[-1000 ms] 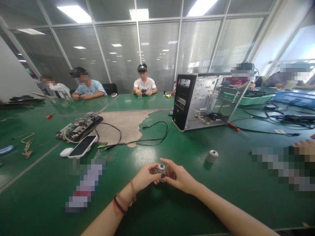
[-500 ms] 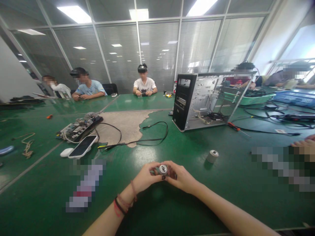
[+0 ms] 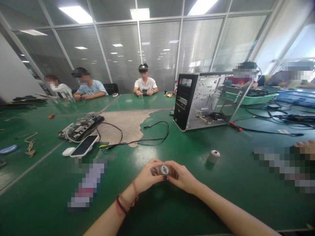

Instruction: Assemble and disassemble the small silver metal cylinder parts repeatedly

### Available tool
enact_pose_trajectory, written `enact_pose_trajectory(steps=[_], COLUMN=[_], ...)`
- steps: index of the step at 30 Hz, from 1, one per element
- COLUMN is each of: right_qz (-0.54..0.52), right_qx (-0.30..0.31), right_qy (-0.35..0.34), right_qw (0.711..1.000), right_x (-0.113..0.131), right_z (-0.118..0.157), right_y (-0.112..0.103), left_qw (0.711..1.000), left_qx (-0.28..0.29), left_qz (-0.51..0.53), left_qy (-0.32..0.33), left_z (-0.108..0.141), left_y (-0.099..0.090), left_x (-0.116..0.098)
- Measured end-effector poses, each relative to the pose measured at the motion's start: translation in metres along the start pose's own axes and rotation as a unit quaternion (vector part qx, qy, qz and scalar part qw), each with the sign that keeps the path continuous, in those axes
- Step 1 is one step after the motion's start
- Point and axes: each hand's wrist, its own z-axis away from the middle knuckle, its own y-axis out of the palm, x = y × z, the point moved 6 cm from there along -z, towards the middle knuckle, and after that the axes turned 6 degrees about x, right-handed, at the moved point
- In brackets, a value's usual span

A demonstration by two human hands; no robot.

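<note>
Between my hands, near the middle of the lower half of the head view, is a small round metal cylinder (image 3: 164,169), its round end face turned toward the camera. My left hand (image 3: 149,174) grips its left side with thumb and fingers. From the right, my right hand (image 3: 182,177) holds it as well, and the fingertips of both hands nearly meet around it. A similar metal cylinder (image 3: 214,156) stands upright on the green table (image 3: 192,147), to the right of my right hand and a little farther away.
An open computer case (image 3: 189,105) stands beyond the hands, with a screwdriver (image 3: 237,127) beside it. To the left lie a phone (image 3: 85,146), a circuit assembly (image 3: 81,127) and a black cable (image 3: 157,140). Another person's hand (image 3: 305,148) is at the right edge.
The held cylinder has turned slightly in my fingers, so its end face shows more fully. Both hands keep their grip, and the view has shifted a little.
</note>
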Motion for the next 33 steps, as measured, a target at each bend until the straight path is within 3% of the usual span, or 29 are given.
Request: enact_pose_trajectory(steps=[33], right_qz=[-0.002], right_qx=[0.023], right_qy=[0.028], right_qw=[0.999], right_x=[-0.0007], right_z=[0.0007], right_y=[0.0029], left_qw=[0.995], left_qx=[-0.025], left_qz=[-0.095], left_qy=[0.025], left_z=[0.0018], left_y=[-0.0013], left_x=[-0.0073])
